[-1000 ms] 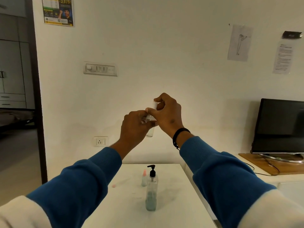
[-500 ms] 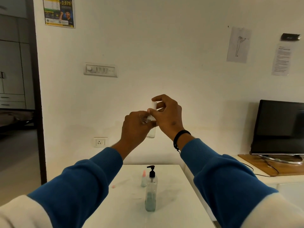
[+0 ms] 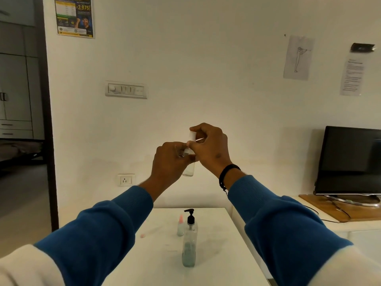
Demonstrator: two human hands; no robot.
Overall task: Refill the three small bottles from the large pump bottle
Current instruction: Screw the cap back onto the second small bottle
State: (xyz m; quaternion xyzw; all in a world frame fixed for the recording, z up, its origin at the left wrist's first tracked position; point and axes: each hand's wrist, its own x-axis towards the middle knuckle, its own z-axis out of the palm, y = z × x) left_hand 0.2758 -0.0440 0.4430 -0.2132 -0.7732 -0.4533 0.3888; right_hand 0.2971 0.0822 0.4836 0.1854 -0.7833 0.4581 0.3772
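Held up at chest height, well above the table (image 3: pixel 216 254): small clear bottle (image 3: pixel 189 169), body wrapped by left hand (image 3: pixel 172 162), fingers curled round it, bottom end showing below the fist. Right hand (image 3: pixel 210 147) pinching the white cap (image 3: pixel 192 135) at the top, thumb + forefinger closed on it, black wristband (image 3: pixel 226 174) at the wrist. Probably twisting the cap, on or off, but can't tell which; join between cap and neck hidden by fingers. Contents look near-colourless, level unreadable. Down on the table: large pump bottle (image 3: pixel 189 244) upright, black pump head, bluish liquid approx. a third up; just beside it to the left and behind, small bottle w/ pink cap (image 3: pixel 180 227), upright; well apart to the left, a small pink bit (image 3: pixel 142 235), maybe a loose cap. Third small bottle not seen. Risks from here: cap slipping from a two-finger pinch and dropping to the floor; bottle tilting in the fist once open, spilling if anything's inside; squeezing soft walls too hard, same result; cross-threading if closing at an angle. Off to the right, monitor (image 3: pixel 350 159) on a side counter, not involved.
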